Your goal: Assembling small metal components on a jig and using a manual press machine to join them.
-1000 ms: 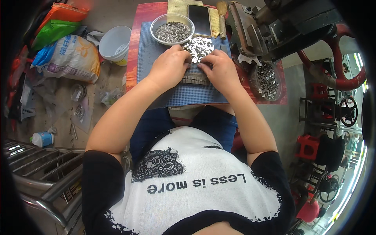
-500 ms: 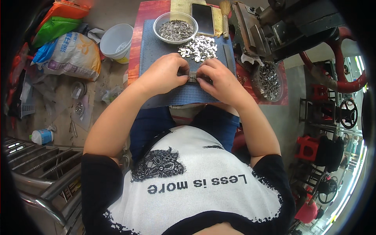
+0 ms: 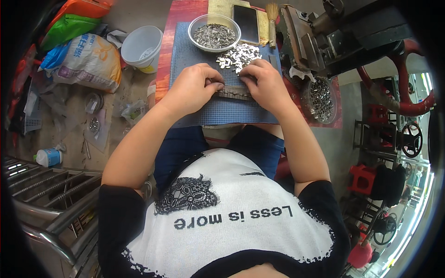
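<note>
A dark slotted metal bar lies crosswise on the blue ribbed mat, near its front. At the bar's left end is my left hand, thumb and forefinger pinched together; what lies between them is too small to make out. My right hand is bent over the bar's right end, its thumb and fingers drawn together by the pile's near edge, any held piece hidden. Just beyond the hands spreads a pile of small shiny metal pieces. Behind it stands a clear round bowl filled with small grey metal parts.
A phone and a brush lie at the far side. On the right stand a heavy machine with a red handwheel and a tub of metal pieces. A white bucket and a bulky sack are on the left.
My hands have spread apart, uncovering more of the slotted bar. The right hand's fingertips have moved up toward the pile. The whole view has shifted slightly.
</note>
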A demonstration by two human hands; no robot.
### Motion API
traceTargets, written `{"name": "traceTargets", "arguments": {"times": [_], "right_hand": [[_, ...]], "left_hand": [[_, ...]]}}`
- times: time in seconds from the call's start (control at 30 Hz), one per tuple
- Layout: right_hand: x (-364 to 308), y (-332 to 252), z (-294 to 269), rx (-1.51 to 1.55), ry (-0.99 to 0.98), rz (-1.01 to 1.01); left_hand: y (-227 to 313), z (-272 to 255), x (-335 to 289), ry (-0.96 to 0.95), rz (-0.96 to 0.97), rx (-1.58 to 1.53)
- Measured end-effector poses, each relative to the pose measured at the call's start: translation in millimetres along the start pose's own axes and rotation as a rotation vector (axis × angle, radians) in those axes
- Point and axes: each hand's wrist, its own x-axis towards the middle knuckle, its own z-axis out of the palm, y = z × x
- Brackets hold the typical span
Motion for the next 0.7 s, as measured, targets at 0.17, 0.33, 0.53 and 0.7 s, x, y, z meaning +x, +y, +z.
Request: {"name": "traceTargets", "arguments": {"times": [0.17, 0.33, 0.53, 0.7], "right_hand": [[3, -2, -6, 0.079, 0.032, 0.191], [7, -7, 8, -0.039, 0.024, 0.189], [5, -5, -2, -0.054, -0.029, 0.057], [-7, -26, -4, 0.186, -0.152, -0.127]], "left_hand": [[-8, -1, -5, 0.046, -0.015, -0.048], [-5, 3, -6, 0.057, 0.025, -0.048], [-7, 3, -8, 0.058, 0.03, -0.029], [-8, 2, -12, 0.057, 0.04, 0.009]]}}
